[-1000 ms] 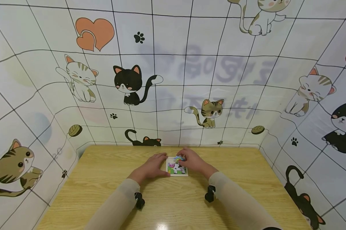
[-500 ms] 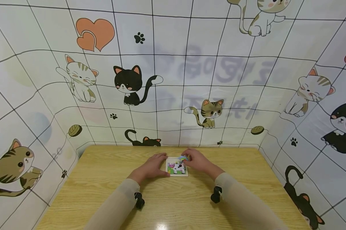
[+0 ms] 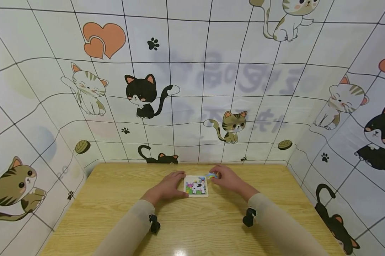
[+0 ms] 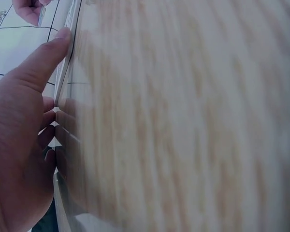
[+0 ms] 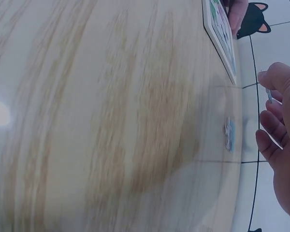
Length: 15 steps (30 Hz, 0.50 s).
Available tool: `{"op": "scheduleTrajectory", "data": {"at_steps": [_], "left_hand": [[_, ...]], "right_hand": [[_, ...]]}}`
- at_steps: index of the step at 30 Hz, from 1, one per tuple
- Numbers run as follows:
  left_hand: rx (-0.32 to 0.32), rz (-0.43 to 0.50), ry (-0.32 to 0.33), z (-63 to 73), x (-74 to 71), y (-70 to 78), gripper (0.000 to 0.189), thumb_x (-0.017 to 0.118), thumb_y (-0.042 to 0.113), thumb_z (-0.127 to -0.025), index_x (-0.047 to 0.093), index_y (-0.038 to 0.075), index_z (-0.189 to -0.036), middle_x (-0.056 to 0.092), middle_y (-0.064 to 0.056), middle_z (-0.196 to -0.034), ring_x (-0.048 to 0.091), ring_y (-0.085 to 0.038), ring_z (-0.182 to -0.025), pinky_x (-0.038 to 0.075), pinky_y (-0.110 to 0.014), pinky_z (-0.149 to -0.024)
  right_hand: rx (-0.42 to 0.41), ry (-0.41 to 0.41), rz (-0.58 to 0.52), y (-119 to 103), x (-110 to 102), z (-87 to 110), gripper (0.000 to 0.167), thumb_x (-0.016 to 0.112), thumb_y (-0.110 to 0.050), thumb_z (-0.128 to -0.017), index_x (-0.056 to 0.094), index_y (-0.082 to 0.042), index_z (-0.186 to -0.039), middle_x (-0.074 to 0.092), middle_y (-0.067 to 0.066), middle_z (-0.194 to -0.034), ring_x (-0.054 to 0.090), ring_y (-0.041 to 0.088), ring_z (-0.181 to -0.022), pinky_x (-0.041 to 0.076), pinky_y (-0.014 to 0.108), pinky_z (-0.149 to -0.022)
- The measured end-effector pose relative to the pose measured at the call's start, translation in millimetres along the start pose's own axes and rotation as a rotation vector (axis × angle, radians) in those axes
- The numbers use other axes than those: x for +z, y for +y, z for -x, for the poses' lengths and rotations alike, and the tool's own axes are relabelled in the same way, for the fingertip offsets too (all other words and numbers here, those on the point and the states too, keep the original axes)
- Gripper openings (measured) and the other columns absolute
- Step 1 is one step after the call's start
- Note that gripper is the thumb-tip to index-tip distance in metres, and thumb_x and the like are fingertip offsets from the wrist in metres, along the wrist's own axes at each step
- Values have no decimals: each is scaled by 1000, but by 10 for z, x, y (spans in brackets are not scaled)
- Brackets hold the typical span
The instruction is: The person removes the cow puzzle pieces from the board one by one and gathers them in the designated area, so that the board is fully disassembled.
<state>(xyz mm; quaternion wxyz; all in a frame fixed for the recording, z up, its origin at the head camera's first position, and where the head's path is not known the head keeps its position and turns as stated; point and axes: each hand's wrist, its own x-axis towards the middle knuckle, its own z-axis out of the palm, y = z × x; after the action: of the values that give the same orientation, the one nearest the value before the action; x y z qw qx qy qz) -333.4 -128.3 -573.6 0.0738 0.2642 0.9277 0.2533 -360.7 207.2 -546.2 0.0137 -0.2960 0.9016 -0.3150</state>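
Observation:
A small square jigsaw puzzle (image 3: 196,187) with a cow picture lies in its pale tray at the far middle of the table. Along its upper part runs a pale strip, with some blue at the upper right. My left hand (image 3: 166,185) rests at the tray's left side, thumb straight at the lower left corner and fingers by the upper left one. Just right of the tray my right hand (image 3: 228,179) pinches a blue and yellow puzzle piece (image 3: 211,175) between thumb and fingers. The right wrist view shows this piece (image 5: 268,94) edge-on, above the table.
The wooden table (image 3: 192,220) has a glossy top. In the right wrist view a bluish patch (image 5: 229,134) shows on it, perhaps a reflection. A cloth wall (image 3: 192,89) printed with cats stands close behind the table's far edge and along both sides.
My right hand has moved to the right with the pinched piece, from over the puzzle's upper part to beside the tray. The left hand has stayed at the tray's left side.

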Motion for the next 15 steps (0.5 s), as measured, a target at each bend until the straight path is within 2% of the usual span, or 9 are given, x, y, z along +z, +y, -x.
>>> {"op": "scheduleTrajectory", "data": {"at_steps": [2, 9, 15], "left_hand": [[-3, -8, -8, 21, -27, 36, 97, 85, 58, -94, 47, 5, -166, 37, -13, -177, 30, -41, -164, 26, -63, -131], [26, -26, 0, 24, -13, 2, 81, 70, 53, -107, 47, 1, -165, 37, -18, -176, 30, -45, -163, 26, -66, -130], [60, -15, 17, 19, 27, -47, 82, 69, 54, -108, 47, -1, -164, 38, -20, -175, 31, -46, -162, 27, -67, -129]], "right_hand": [[-4, 3, 0, 16, -29, 24, 27, 81, -10, -102, 75, -6, -128, 65, 3, -115, 58, 11, -82, 54, 32, -74], [5, 15, -7, 60, -94, 83, 27, 80, -9, -102, 75, -5, -128, 65, 3, -114, 57, 12, -82, 55, 31, -75], [24, 26, -32, 92, -144, 152, 27, 81, -7, -102, 74, -4, -128, 64, 5, -115, 58, 14, -82, 54, 32, -74]]}}
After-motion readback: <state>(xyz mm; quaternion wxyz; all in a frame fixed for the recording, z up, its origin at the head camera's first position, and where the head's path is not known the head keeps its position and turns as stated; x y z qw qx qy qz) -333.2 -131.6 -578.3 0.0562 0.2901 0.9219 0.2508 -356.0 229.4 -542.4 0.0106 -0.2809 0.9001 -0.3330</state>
